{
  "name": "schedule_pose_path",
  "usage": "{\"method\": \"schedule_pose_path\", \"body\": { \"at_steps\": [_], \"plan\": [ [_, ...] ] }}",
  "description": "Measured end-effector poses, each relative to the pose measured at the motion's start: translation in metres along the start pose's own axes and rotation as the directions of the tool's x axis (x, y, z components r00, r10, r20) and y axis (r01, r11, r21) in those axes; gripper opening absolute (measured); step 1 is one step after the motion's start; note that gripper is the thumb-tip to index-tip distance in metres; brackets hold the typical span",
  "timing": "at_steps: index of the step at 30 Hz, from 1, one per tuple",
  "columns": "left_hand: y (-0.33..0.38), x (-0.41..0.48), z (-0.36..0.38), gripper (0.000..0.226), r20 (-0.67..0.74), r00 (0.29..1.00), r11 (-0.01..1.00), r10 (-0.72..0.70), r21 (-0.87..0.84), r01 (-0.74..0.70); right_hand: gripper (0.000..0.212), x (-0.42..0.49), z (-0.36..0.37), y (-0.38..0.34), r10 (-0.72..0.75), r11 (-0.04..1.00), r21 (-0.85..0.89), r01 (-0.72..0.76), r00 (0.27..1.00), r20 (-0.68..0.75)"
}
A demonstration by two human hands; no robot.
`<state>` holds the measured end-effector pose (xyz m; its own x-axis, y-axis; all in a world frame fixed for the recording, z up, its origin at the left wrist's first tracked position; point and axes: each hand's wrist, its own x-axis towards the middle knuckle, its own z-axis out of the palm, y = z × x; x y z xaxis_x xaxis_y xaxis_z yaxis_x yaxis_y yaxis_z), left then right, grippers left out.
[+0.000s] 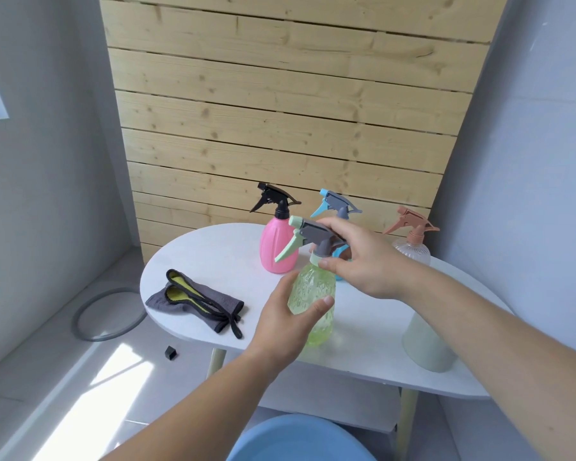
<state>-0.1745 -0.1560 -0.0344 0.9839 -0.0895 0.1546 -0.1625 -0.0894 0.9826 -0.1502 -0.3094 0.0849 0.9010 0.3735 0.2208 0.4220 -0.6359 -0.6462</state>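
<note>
A clear green spray bottle [315, 304] with a grey and mint trigger head [308, 236] is held above the white oval table [213, 261]. My left hand [285, 322] grips the bottle's body from the left. My right hand [356, 261] grips the collar below the trigger head, thumb on the neck. Behind them stand a pink spray bottle [276, 246] with a black head, a blue spray bottle [338, 204] mostly hidden by my right hand, and a clear spray bottle [413, 244] with a salmon head.
A grey cloth with yellow lining [197, 301] lies on the table's left part. A pale cup [426, 344] stands at the right edge. A blue basin [300, 440] sits below the table front. On the floor lie a grey ring [107, 314] and a small black cap [170, 353].
</note>
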Motion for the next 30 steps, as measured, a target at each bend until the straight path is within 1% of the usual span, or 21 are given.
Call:
{"method": "schedule_pose_path", "body": {
  "at_steps": [5, 9, 11, 14, 15, 19, 22, 23, 25, 27, 28, 30],
  "plan": [
    [0.001, 0.001, -0.001, 0.046, 0.01, 1.0, 0.999, 0.001, 0.05, -0.001, 0.031, -0.002, 0.015, 0.005, -0.013, 1.0, -0.024, 0.01, 0.995, -0.097],
    [0.001, 0.001, -0.002, 0.046, 0.018, 1.0, 0.998, -0.006, 0.06, 0.005, 0.034, -0.002, 0.02, 0.01, -0.057, 0.995, -0.086, 0.047, 0.99, -0.127],
    [-0.001, 0.001, -0.001, 0.046, 0.015, 1.0, 0.998, -0.008, 0.065, 0.007, 0.034, -0.002, 0.019, 0.01, -0.061, 0.996, -0.067, 0.053, 0.992, -0.114],
    [-0.001, 0.002, -0.001, 0.046, 0.007, 1.0, 0.997, -0.009, 0.073, 0.008, 0.037, -0.001, 0.016, 0.007, -0.033, 0.998, 0.053, 0.035, 0.998, -0.051],
    [0.0, 0.002, -0.001, 0.045, 0.007, 1.0, 0.997, -0.009, 0.075, 0.008, 0.037, -0.001, 0.015, 0.006, -0.025, 0.997, 0.068, 0.027, 0.999, -0.037],
    [0.001, 0.002, 0.0, 0.047, 0.019, 1.0, 0.995, -0.012, 0.097, 0.01, 0.031, 0.003, 0.013, 0.009, -0.016, 0.999, 0.035, 0.017, 0.999, -0.044],
    [0.0, 0.003, -0.001, 0.05, 0.013, 1.0, 0.994, -0.01, 0.107, 0.009, 0.036, 0.004, 0.02, 0.008, -0.035, 0.999, -0.039, 0.032, 0.995, -0.093],
    [0.0, 0.003, -0.001, 0.051, 0.009, 1.0, 0.995, -0.012, 0.103, 0.011, 0.037, 0.004, 0.02, 0.008, -0.039, 0.999, -0.025, 0.037, 0.994, -0.1],
    [0.0, 0.003, -0.001, 0.055, -0.004, 1.0, 0.994, -0.007, 0.106, 0.008, 0.038, 0.002, 0.016, 0.008, -0.03, 0.999, 0.032, 0.032, 0.997, -0.067],
    [-0.001, 0.002, 0.0, 0.052, -0.004, 1.0, 0.994, -0.011, 0.113, 0.012, 0.031, 0.002, 0.012, 0.009, 0.004, 0.999, 0.053, -0.003, 1.0, -0.023],
    [0.0, 0.003, 0.0, 0.051, -0.002, 1.0, 0.993, -0.015, 0.118, 0.015, 0.028, 0.002, 0.013, 0.01, 0.015, 0.999, 0.042, -0.014, 1.0, -0.023],
    [0.0, 0.003, 0.001, 0.049, -0.003, 1.0, 0.992, -0.023, 0.12, 0.023, 0.036, 0.003, 0.015, 0.013, 0.01, 1.0, -0.006, -0.01, 0.998, -0.054]
  ]
}}
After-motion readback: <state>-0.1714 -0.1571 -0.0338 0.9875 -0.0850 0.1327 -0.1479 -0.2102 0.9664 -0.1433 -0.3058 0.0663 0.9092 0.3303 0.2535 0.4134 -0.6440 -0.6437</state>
